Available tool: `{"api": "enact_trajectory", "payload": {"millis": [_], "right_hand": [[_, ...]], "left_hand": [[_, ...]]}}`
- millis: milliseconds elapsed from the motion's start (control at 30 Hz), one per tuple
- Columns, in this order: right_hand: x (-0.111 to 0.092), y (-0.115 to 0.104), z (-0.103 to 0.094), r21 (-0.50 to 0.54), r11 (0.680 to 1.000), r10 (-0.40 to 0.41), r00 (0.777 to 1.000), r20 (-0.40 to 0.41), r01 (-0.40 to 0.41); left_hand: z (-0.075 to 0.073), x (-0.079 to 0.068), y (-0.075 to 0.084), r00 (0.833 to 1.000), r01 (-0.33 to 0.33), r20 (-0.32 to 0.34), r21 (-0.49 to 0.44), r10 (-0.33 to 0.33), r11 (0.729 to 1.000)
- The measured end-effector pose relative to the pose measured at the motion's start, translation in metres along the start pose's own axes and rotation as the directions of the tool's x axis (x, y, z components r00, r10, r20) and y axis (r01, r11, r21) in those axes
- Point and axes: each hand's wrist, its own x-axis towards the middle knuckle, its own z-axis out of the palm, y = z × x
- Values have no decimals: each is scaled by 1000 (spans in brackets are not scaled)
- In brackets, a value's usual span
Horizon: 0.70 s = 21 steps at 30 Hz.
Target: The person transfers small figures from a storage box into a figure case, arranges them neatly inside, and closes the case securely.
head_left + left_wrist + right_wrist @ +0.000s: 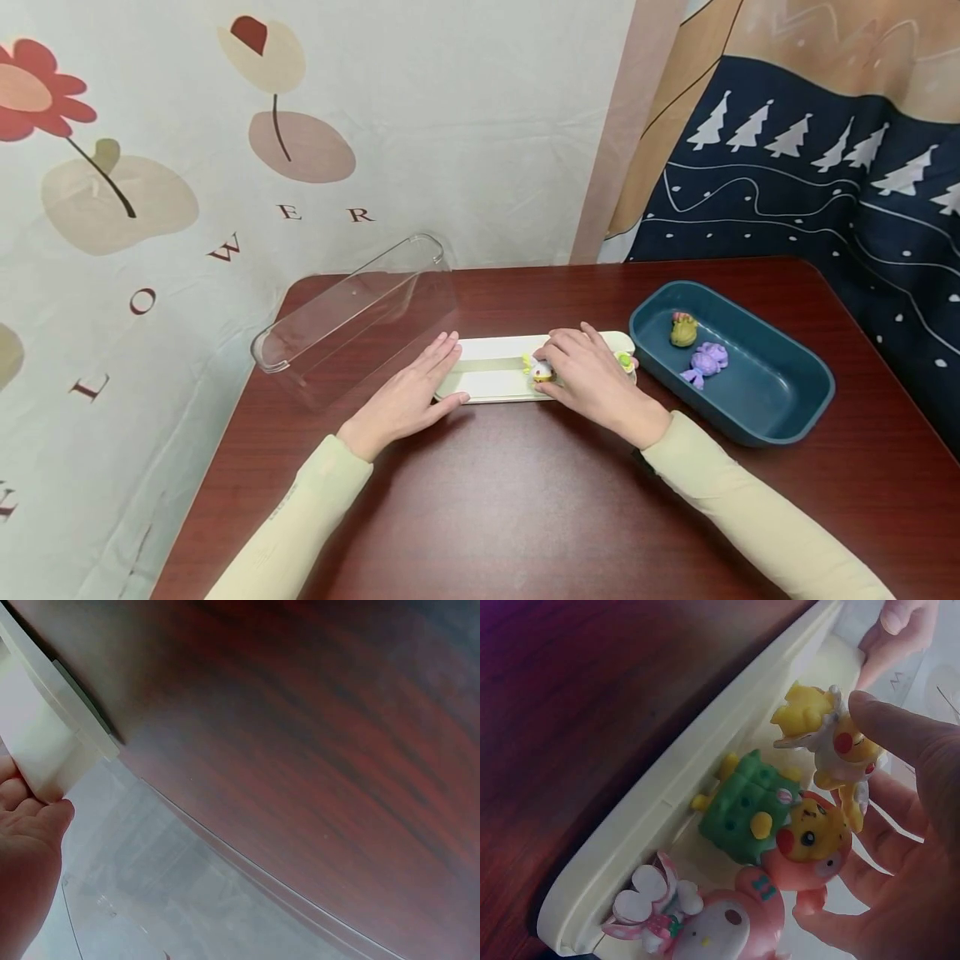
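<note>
My left hand [405,398] lies with straight fingers against the left end of a long cream tray [491,386]. Over the tray's right half, my right hand [592,375] pinches a yellow-and-white toy figurine [832,754] between thumb and fingers. Beside it in the tray, the right wrist view shows a green figurine with a yellow face [746,806] lying on its side. A pink-and-white rabbit-like figurine [712,926] lies at the tray's near end in that view. In the head view, my right hand partly hides these figurines.
A dark blue basin [780,412] stands right of the tray, holding an olive figurine [683,330] and a purple figurine [706,362]. A clear plastic cover [360,308] lies at the back left of the table. Patterned cloth hangs behind the table.
</note>
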Motion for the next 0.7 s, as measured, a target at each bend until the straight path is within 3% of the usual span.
{"api": "enact_trajectory", "payload": {"millis": [700], "right_hand": [[-1, 2, 2, -34, 998, 54, 998, 36, -53]], "left_hand": [[1, 0, -1, 1000, -1, -10, 0, 1, 1000]]}}
